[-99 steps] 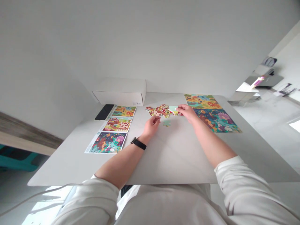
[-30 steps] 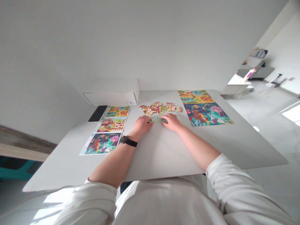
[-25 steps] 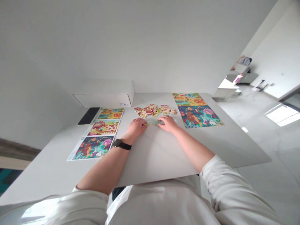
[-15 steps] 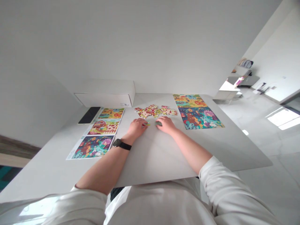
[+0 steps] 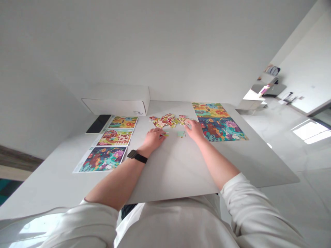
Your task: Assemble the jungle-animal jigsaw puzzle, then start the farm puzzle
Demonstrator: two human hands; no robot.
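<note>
A heap of loose colourful puzzle pieces [image 5: 168,121] lies at the far middle of the white table [image 5: 181,165]. My left hand [image 5: 154,137] rests just in front of the heap, fingers curled over a small piece [image 5: 165,134]. My right hand [image 5: 195,129] reaches to the heap's right end, fingertips on the pieces there; what it grips, if anything, is hidden. A single pale green piece [image 5: 181,134] lies free on the table between my hands.
Two finished puzzles [image 5: 218,120] lie at the right. Three picture cards [image 5: 113,143] lie in a column at the left, with a black phone [image 5: 98,123] beyond them. A white box [image 5: 116,101] stands against the wall.
My right hand has let go of the pale green piece and moved right and farther, to the heap's right end. My left hand has stayed on its piece.
</note>
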